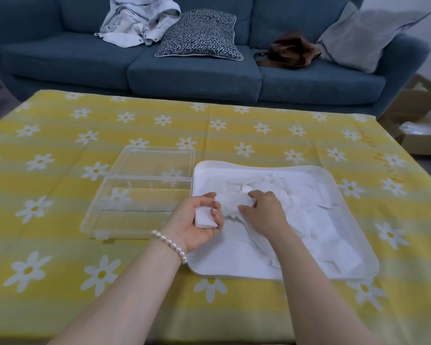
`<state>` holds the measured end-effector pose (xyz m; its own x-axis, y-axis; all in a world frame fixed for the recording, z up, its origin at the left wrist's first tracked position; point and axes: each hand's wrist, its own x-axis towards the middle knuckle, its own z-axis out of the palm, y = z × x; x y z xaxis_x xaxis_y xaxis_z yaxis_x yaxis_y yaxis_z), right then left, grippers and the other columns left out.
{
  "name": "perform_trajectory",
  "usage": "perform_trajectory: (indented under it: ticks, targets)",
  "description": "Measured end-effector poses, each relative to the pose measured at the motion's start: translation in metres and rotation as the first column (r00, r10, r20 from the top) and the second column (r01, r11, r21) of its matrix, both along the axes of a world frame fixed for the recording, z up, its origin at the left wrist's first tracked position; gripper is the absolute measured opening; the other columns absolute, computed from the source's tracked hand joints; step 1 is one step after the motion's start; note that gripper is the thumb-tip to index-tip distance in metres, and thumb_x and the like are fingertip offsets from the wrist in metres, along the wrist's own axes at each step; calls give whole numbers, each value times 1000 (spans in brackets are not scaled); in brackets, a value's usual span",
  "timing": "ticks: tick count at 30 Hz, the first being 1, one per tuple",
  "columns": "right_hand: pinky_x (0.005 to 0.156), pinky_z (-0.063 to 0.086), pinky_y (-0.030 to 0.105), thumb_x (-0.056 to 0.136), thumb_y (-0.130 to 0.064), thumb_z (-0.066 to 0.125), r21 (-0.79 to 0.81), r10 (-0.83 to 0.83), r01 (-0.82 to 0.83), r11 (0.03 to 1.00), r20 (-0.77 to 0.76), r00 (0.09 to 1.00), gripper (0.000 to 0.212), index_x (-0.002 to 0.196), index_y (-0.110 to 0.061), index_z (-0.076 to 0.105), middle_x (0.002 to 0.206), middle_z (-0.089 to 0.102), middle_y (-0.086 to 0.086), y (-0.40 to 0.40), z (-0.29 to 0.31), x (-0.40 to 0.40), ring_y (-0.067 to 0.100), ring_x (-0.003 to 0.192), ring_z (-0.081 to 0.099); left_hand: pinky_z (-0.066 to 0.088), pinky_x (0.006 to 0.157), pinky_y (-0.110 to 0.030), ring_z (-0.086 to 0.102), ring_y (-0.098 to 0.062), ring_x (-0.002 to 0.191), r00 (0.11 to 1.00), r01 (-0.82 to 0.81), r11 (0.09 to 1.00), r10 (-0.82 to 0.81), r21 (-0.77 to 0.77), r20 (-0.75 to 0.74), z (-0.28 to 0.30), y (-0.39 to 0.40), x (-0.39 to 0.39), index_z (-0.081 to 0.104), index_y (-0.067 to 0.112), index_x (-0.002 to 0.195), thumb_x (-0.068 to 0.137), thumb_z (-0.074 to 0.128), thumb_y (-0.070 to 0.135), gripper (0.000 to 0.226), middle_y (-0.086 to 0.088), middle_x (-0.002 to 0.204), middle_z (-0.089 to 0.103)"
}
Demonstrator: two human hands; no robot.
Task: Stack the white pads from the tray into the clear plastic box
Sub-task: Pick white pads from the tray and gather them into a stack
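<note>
Head view, the only one I'm getting: left hand point(199, 217) is sitting palm-up at the tray's left edge, fingers curling round a small stack of pads point(205, 220), so it's acting as the collector. Right hand point(260, 211) is reaching palm-down into the white tray point(368, 255), thumb and fingertips closing on the edge of a loose pad point(237, 201) on top of the pile; grip looks like a light pinch, but how firmly it's closing I can't tell from here. The rest of the white pads point(306, 210) are lying jumbled and overlapping across the tray, white on white, so single edges are hard to make out. The clear plastic box point(135, 207) is sitting on the worktop point(60, 150) just left of the tray, hinged lid point(157, 160) lying open behind it; I'm not seeing a clear stack inside yet, though the walls are transparent and I can't rule out a few. I'm judging the pads as very light, soft and floppy: easy to crease, prone to clinging together in twos. Best taken by a free corner or edge with fingertips, then squared against the held stack. Main risk I'm expecting is the stack fanning out when it's lowered into the box.
</note>
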<state>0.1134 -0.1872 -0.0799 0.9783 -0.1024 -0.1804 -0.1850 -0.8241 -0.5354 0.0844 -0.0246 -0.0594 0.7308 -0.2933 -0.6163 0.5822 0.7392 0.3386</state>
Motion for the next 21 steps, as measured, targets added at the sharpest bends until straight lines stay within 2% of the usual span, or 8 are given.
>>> perform_trajectory:
  ticks: [1,3,6,9,13,16,19,21]
  targets:
    - [85,44,32,85,-27,63,14,-2,2,1000,-8,1000,34,118,-16,58,110,55,11,0,0,1,28,104,54,43,43,-20,45,-15,44,1000,1,1000,-1,5,-4,0,1,0,52,8,93,85,46,-1,13,-10,63,53]
    - [65,40,25,82,-19,65,106,-26,26,994,-2,1000,9,91,-18,61,89,59,3,-2,3,2,21,84,55,43,43,-19,45,-15,44,1000,-6,1000,6,9,-10,1,2,0,52,8,92,86,46,-1,13,-10,63,53]
    - [54,35,22,83,-14,66,379,-89,84,921,-4,996,16,68,-17,60,61,56,-4,-8,10,2,13,61,50,42,44,-18,45,-14,45,1000,-21,1000,21,9,-15,2,3,1,52,9,91,86,45,-1,13,-8,63,52]
    - [50,36,21,85,-11,64,601,-153,125,790,-4,988,17,68,-10,62,62,59,4,-14,25,-2,10,51,57,41,43,-18,45,-14,44,1000,-20,1000,20,16,-16,3,3,1,52,9,90,87,45,0,12,-8,63,52]
    - [48,38,21,82,-10,67,622,-250,140,770,93,964,16,66,-10,65,60,63,1,-24,42,-8,10,47,62,39,42,-18,44,-14,43,1000,21,999,-20,50,-16,2,1,0,52,10,91,86,49,3,10,-8,62,53]
    - [52,41,20,80,-12,68,602,-307,142,785,179,935,12,69,-15,69,52,64,-2,-32,52,-12,11,50,62,38,41,-18,44,-14,43,998,56,997,-56,61,-1,3,-1,-1,51,10,89,75,56,4,17,-6,62,53]
    - [48,39,15,80,-8,69,712,-278,73,699,175,945,10,72,-14,71,50,62,-1,-36,59,-18,9,46,56,38,42,-17,45,-13,44,996,88,993,-89,74,7,3,-2,-1,54,11,85,82,57,12,5,-5,62,54]
    - [46,37,15,80,-6,68,773,-196,3,634,157,968,7,75,-10,71,53,62,3,-33,63,-21,10,47,54,39,43,-17,46,-14,44,993,118,990,-119,75,12,3,-3,-2,55,13,83,86,58,22,10,-5,63,54]
